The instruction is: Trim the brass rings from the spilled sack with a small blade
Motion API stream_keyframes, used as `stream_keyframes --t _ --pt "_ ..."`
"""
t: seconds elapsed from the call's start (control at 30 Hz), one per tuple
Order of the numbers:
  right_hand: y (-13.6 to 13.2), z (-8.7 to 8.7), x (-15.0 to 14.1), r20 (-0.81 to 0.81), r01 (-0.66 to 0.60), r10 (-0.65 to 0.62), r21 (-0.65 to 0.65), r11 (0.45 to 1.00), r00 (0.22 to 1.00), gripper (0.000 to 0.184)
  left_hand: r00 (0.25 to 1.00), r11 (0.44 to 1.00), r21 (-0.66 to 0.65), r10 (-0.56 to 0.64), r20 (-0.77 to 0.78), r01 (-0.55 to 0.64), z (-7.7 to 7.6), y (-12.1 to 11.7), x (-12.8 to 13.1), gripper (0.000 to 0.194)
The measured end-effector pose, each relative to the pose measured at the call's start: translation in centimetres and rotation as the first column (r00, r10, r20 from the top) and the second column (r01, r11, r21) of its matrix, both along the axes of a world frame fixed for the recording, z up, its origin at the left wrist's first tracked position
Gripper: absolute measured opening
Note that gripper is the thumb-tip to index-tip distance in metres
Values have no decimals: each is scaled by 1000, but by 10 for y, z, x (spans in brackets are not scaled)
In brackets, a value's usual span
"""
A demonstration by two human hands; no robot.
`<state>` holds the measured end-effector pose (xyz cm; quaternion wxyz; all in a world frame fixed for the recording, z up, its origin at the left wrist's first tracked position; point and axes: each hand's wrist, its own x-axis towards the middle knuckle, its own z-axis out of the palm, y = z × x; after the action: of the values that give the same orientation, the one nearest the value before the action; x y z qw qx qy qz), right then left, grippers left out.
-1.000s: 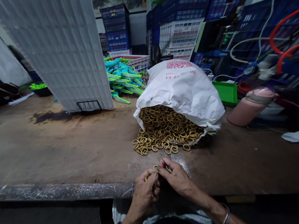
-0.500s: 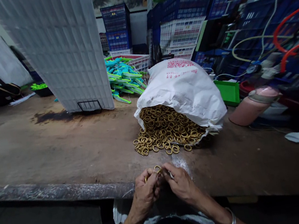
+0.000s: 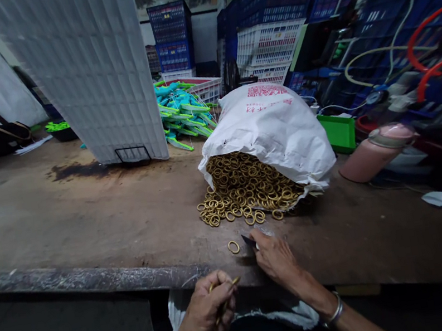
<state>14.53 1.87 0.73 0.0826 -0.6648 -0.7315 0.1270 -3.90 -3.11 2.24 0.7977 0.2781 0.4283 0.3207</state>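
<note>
My left hand (image 3: 216,302) is closed around brass-coloured rings, just off the table's front edge. One ring (image 3: 235,281) sticks out past the thumb and fingertips; how many the fingers hide I cannot tell. My right hand (image 3: 276,255), over the table, grips a small knife (image 3: 249,240) whose dark blade points left. Just left of the blade tip a single ring (image 3: 233,247) lies on the tabletop, apart from both hands. Farther back, a heap of the same rings (image 3: 247,195) spills from the mouth of a white woven sack (image 3: 273,123) lying on its side.
A tall white ribbed panel (image 3: 105,83) stands on the wooden table (image 3: 87,227), left of a pile of green and blue plastic pieces (image 3: 184,112). To the right are a green tray (image 3: 338,133), a pink bottle (image 3: 375,153) and orange hoses (image 3: 418,53). Stacked crates (image 3: 272,41) fill the back.
My hands have moved apart; the left drew back toward me and the right shifted slightly right with the knife. A ring now lies on the table between them and the heap.
</note>
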Motion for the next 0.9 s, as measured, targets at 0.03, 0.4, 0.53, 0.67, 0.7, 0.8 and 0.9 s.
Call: stream_keyframes --t 0.03,0.4,0.53,0.67,0.7,0.8,0.9 --pt "0 -3 1 -40 -14 15 24 1000 999 28 1000 999 -53 6 -18 -7 -4 -6 -7 27" --pt "2 -10 -16 -93 -98 104 66 993 990 18 912 692 -600 365 -188 -401 -68 -11 -31 21" --pt "4 -7 -16 -105 -96 102 64 993 989 13 878 676 -568 426 -219 -470 -83 -1 -12 19" --pt "5 -3 -16 -138 -75 82 53 996 987 13 870 701 -525 454 -192 -482 -91 -2 -1 25" --pt "5 -3 -15 -151 -69 76 55 996 986 13 868 713 -506 464 -177 -485 -91 -3 0 26" --pt "4 -5 -14 -197 -56 70 76 996 978 13 864 743 -454 482 -148 -492 -92 -7 2 29" --pt "3 -11 -12 -248 -31 54 96 995 967 17 864 772 -393 480 -156 -500 -91 -9 2 24"
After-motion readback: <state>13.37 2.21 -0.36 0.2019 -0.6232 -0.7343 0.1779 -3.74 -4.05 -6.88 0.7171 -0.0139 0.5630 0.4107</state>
